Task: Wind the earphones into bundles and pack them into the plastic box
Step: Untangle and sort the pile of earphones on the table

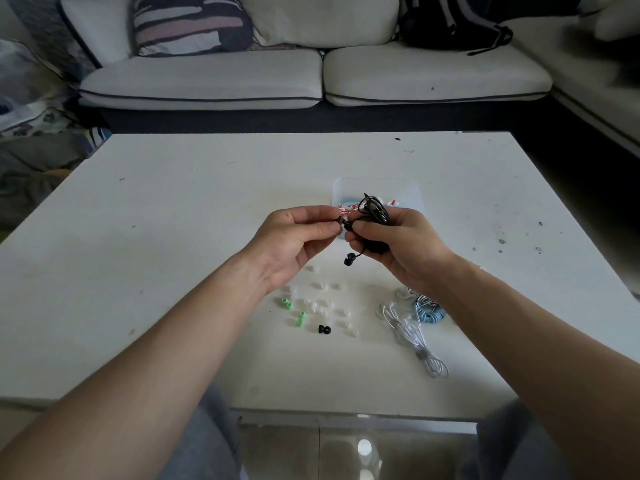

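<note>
Right hand grips coiled black earphones.

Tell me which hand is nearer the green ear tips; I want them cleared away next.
Left. The left hand is just beyond the green ear tips, nearly above them; the right hand, gripping the black earphones, is farther off to their right.
</note>
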A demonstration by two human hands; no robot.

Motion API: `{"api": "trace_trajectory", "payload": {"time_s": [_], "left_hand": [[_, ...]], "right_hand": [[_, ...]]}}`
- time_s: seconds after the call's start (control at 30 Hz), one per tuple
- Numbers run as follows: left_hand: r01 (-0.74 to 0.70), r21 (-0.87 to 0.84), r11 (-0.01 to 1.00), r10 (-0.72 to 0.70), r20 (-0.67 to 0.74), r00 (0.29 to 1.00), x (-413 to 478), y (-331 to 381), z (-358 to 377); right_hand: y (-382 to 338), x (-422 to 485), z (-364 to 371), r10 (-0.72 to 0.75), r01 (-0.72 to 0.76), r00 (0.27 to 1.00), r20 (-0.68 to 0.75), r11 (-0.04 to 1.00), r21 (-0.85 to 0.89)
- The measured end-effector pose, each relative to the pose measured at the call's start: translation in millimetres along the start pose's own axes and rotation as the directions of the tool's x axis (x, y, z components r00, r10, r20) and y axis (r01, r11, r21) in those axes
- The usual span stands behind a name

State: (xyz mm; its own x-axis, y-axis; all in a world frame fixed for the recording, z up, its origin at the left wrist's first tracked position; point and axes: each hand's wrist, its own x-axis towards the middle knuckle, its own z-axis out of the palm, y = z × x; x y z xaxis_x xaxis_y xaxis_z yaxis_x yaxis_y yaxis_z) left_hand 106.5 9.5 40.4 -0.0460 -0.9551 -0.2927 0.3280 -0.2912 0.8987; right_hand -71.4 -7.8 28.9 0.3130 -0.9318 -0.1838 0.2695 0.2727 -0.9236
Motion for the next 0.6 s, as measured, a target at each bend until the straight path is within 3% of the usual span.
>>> {"api": "trace_trajectory", "payload": {"time_s": [0.33, 0.6], "left_hand": [[-0.01, 0.005, 1.0, 0.009, 0.055, 0.998, -0.6, 0.9, -2.2], [-0.067, 0.189, 0.98, 0.041, 0.133, 0.99, 1.1, 4.4, -9.7]], "right_hand": [[1.5, 1.5, -3.1, -0.011, 0.011, 1.0, 0.013, 0.999, -0.038], [-1.1, 0.5, -6.1, 0.047, -0.039, 0.996, 0.075, 0.994, -0.098]]}}
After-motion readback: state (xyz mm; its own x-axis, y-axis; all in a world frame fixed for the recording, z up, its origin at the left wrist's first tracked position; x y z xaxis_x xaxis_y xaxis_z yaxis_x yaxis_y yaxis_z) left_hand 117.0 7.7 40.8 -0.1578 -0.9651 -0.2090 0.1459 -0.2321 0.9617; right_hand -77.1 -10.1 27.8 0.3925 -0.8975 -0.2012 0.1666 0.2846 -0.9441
